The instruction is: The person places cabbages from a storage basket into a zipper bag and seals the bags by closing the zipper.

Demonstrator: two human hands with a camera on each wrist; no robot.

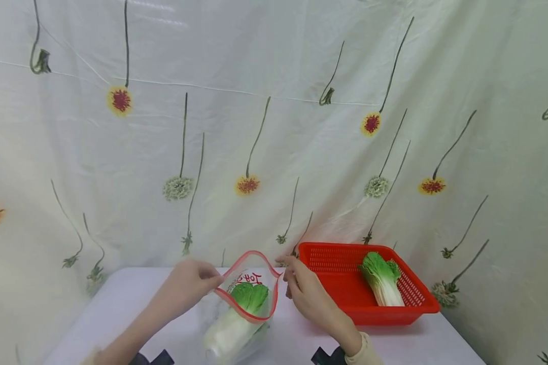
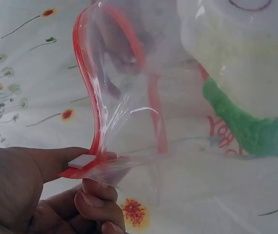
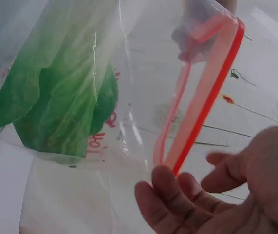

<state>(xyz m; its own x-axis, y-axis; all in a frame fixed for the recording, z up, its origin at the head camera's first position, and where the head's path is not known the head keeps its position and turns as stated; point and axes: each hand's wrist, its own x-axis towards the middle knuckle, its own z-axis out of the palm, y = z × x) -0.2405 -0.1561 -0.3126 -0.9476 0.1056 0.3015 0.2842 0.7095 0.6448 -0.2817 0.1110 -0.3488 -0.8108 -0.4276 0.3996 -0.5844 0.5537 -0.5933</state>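
A clear zip bag (image 2: 182, 195) with a red zip rim (image 1: 254, 319) is held up, its mouth wide apart. Inside lies a napa cabbage (image 1: 230, 332), green leaves toward the mouth and white base lower down. My left hand (image 1: 194, 281) pinches the left corner of the rim, where a white slider (image 2: 82, 161) sits by the thumb. My right hand (image 1: 308, 291) is at the opposite corner. Its fingertips are right at the red rim, with the thumb apart from them, as the right wrist view shows. Red handwriting (image 1: 248, 278) marks the bag's far wall.
To the right stands a red plastic basket (image 1: 342, 284) with perforated walls; another napa cabbage (image 1: 383, 284) leans inside it. Both are on a white table (image 1: 164, 339). Behind hangs a pale curtain (image 1: 292, 142) printed with flowers.
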